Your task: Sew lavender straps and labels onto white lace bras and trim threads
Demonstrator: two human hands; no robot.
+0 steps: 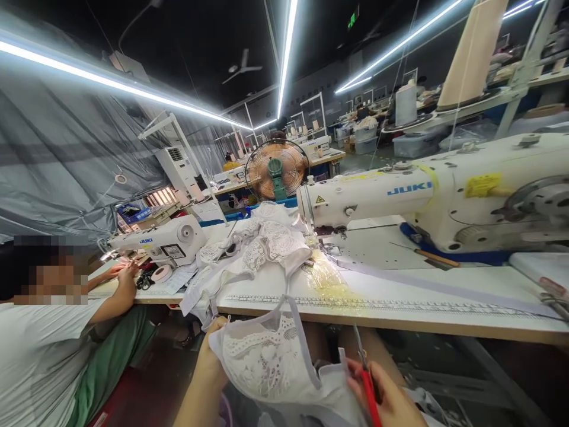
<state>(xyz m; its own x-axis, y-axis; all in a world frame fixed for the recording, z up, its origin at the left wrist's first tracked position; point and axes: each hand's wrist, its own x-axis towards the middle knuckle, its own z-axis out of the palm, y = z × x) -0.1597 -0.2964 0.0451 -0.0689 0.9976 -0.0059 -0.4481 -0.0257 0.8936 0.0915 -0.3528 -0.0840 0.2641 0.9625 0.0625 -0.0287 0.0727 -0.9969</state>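
A white lace bra (267, 353) hangs in front of the table's edge, one lace cup facing me. My left hand (213, 350) grips its left side, the fingers partly hidden behind the fabric. My right hand (382, 385) is closed round the red handle of scissors (367, 376), whose blades point up toward the table edge. The right side of the bra lies against that hand's fingers; whether they also pinch it I cannot tell. A strap runs up from the bra to more white lace bras (267, 243) heaped on the table beside the sewing machine's needle.
A white JUKI sewing machine (373, 196) fills the right of the table. A measuring tape (400, 308) runs along its front edge. A long pale strip (422, 281) crosses the table. At left a co-worker (44, 356) sits by another sewing machine (155, 240). A fan (275, 169) stands behind.
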